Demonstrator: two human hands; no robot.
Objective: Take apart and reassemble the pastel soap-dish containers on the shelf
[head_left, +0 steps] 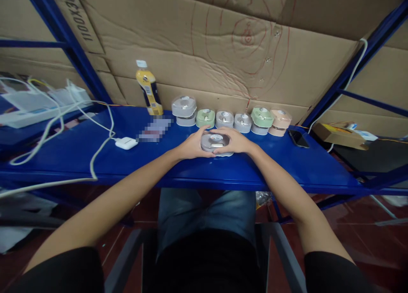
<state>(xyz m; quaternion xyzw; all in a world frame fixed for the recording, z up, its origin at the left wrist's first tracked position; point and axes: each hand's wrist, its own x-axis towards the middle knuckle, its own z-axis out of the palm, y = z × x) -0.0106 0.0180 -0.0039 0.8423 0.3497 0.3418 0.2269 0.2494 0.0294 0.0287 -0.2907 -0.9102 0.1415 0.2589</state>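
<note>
Between my two hands, near the front edge of the blue table, is a grey lidded container (214,140) with a round label and a small pale clip on its clear-looking lid. My left hand (195,145) wraps its left side. Around the right side curl the fingers of my right hand (236,141), the thumb lying across the front by the clip. Just behind stand similar containers in a row: a grey stack (184,110), a green one (205,118), grey ones (224,119), a green-over-grey stack (261,119) and a peach stack (279,122).
A yellow drink bottle (149,89) stands at the back left. A white earphone case (126,143) with a cable lies on the blue table (153,165). On the right are a phone (298,138) and an open cardboard box (339,136). Cardboard walls the back.
</note>
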